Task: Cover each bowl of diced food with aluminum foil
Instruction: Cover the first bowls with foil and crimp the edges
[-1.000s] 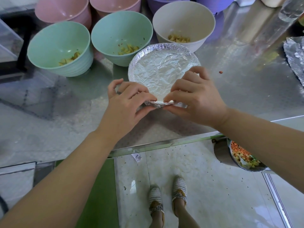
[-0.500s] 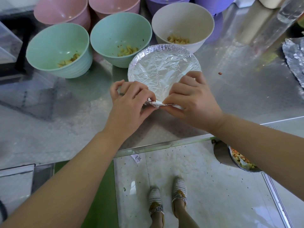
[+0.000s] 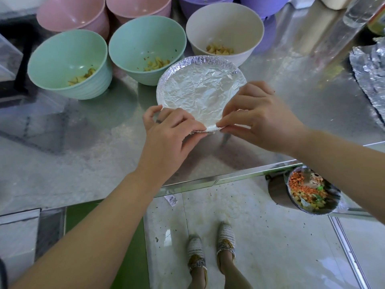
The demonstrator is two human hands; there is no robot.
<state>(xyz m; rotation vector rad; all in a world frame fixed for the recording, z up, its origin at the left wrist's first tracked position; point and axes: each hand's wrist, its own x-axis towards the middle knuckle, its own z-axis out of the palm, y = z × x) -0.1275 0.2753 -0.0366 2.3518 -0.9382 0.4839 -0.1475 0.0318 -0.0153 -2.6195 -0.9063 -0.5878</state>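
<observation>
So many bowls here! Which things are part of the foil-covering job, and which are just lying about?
Part of the job:
foil-covered bowl
left hand
right hand
two green bowls with diced food
white bowl with diced food
spare foil

Lying about:
pink bowls
purple bowls
scrap bin

My left hand (image 3: 166,134) has slid along the foil (image 3: 200,90) rim toward seven o'clock. My right hand (image 3: 256,117) has backed off toward four o'clock, so a gap has opened between my fingers at six o'clock.
</observation>
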